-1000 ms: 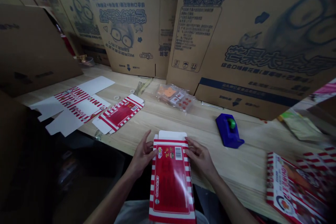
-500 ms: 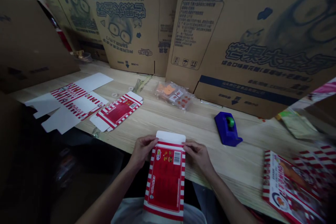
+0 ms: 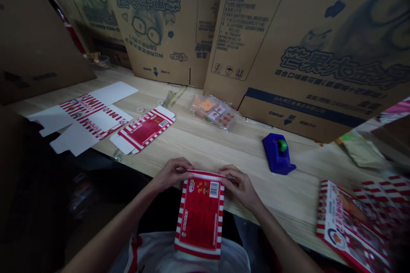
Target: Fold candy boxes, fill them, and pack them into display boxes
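A red carton with striped red-and-white borders point(image 3: 201, 215) is held in front of me at the table's front edge, its barcode side facing up. My left hand point(image 3: 174, 173) pinches its far left corner. At the far right corner my right hand point(image 3: 238, 183) grips it, thumb along the side and fingers over the far edge. The white end flap no longer shows; the far edge appears folded away from me. Beyond my left hand lies a similar flattened carton point(image 3: 144, 130), with an unfolded striped carton sheet point(image 3: 92, 117) farther left.
Tall cardboard boxes point(image 3: 173, 21) stand along the back of the wooden table point(image 3: 192, 145). A clear bag of printed pieces point(image 3: 214, 111) lies before them. A blue tape dispenser point(image 3: 277, 153) sits right of centre. Finished-looking striped boxes point(image 3: 349, 226) are at the right edge.
The white flap at the carton's far end stood out flat before and is now folded out of sight. Both hands have moved inward over that edge.
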Demonstrator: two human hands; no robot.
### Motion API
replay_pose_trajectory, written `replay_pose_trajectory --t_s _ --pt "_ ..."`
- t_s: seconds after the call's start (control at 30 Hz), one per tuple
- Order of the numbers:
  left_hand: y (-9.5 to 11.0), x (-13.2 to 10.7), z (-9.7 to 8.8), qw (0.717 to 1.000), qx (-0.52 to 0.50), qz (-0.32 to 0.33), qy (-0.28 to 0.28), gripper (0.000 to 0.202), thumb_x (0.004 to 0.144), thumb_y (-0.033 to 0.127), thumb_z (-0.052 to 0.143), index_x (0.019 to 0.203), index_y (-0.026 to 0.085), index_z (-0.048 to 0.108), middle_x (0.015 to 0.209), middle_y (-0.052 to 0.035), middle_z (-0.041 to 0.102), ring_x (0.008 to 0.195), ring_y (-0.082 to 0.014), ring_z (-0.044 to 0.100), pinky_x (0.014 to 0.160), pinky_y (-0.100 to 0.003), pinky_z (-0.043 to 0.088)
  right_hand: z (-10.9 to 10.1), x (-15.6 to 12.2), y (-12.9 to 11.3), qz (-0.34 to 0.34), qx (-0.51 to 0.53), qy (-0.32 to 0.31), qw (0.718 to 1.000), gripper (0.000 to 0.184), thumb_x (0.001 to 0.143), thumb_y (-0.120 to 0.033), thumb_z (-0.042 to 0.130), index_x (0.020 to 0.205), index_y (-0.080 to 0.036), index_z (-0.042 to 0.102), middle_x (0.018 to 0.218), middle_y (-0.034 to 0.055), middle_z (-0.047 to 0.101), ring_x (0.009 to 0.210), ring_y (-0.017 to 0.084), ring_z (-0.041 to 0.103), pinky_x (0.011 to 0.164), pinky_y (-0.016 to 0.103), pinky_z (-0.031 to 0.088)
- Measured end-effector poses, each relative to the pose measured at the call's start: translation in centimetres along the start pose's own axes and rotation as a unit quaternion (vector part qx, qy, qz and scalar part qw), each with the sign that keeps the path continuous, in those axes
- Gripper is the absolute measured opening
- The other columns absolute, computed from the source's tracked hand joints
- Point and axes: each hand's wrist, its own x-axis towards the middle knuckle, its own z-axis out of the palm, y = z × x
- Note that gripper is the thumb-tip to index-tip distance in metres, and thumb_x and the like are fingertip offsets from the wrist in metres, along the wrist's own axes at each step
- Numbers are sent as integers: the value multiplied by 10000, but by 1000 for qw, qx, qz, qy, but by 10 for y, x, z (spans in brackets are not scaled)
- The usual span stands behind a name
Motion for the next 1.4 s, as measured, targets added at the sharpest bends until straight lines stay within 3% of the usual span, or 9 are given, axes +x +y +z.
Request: replay_pose_trajectory --t_s 0.23,0.47,0.87,0.93,1.0,1.07,1.13,1.2,1.4 --pt "16 -5 5 989 145 38 -13 196 768 297 676 821 118 734 794 -84 702 724 -177 634 653 -260 474 5 6 -14 47 -63 8 997 144 752 -314 692 798 -178 690 771 48 690 687 173 637 637 269 501" --pt "18 8 2 997 47 -23 -47 235 738 335 701 743 100 694 653 -51 669 604 -150 601 578 -237 449 -2 17 -19 89 -32 -2 995 128 731 -286 658 689 -165 656 622 17 643 570 147 577 527 240 440" --pt "-22 -20 30 998 -54 -6 23 247 802 341 691 984 174 679 968 -72 672 888 -203 639 752 -284 530 26 -27 -3 -48 -27 113 992 126 863 -276 604 895 -232 718 958 61 705 915 199 659 811 311 519" --pt "-27 -20 34 995 -73 -20 60 225 774 342 718 944 195 700 985 -61 669 872 -209 647 723 -281 546 11 -27 -2 -3 19 43 999 242 828 -315 651 1060 -268 700 1101 51 692 1012 215 647 862 329 520" --pt "-28 -16 34 990 -94 -36 97 211 723 352 760 863 201 713 948 -46 672 816 -204 652 662 -267 555 -25 -23 2 40 31 73 996 356 778 -377 689 1114 -259 683 1137 56 686 1025 231 642 869 350 518" --pt "-23 -9 32 986 -107 -48 122 248 652 365 808 809 197 716 918 -41 679 784 -210 657 625 -266 562 -76 -21 8 59 -31 273 960 353 750 -448 665 1001 -203 710 1022 76 710 940 230 645 825 353 514" --pt "-13 -1 28 981 -114 -61 143 310 582 381 844 797 197 718 899 -38 689 734 -208 660 589 -272 567 -127 -21 16 71 -116 464 875 365 721 -495 627 855 -165 709 897 86 701 847 217 619 748 330 497" --pt "-2 6 24 979 -113 -63 160 350 539 389 865 794 198 721 878 -30 698 690 -193 660 568 -261 567 -164 -21 25 89 -138 504 848 377 662 -516 642 732 -150 695 751 69 672 728 198 583 645 302 465" --pt "11 25 13 989 -79 -68 106 381 569 376 859 857 173 713 860 -46 712 668 -193 672 562 -258 568 -178 -11 46 102 -71 477 870 396 563 -545 689 573 -151 655 531 19 578 527 147 491 504 269 388"
